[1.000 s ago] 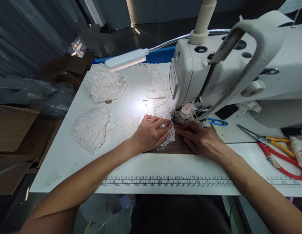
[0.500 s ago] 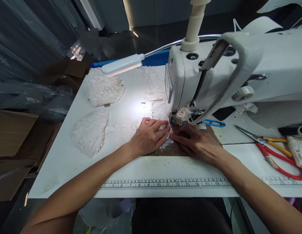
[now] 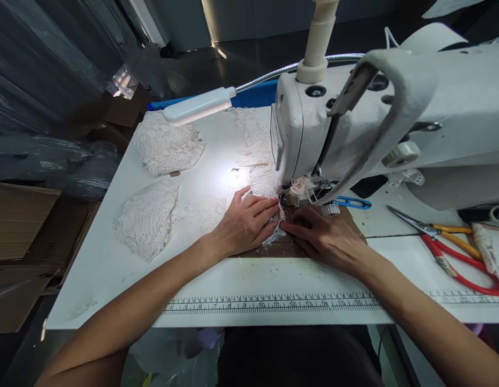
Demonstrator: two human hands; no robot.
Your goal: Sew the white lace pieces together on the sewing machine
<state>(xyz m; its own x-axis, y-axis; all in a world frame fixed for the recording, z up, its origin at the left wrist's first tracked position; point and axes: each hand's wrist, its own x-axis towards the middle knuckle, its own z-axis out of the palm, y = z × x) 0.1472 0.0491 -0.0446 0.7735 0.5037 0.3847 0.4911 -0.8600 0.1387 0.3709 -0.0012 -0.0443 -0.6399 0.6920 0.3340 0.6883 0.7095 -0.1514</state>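
Lying flat, fingers extended, the left hand (image 3: 246, 221) partly covers white openwork lace (image 3: 275, 235) by the white metal sewing machine (image 3: 299, 121); the right hand (image 3: 327, 236), fingers bent, touches the lace's right edge, grip unclear.

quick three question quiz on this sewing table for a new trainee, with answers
1. True or false: the left hand rests on white lace beside the sewing machine's presser area.
2. Multiple choice: where is the lamp?
a) under the table
b) above the table, left of the machine's head
c) to the right of the red handles
3. Fill in the blank: a printed ____ scale runs along the table's near edge.

Key: 1. True. 2. b. 3. Ruler.
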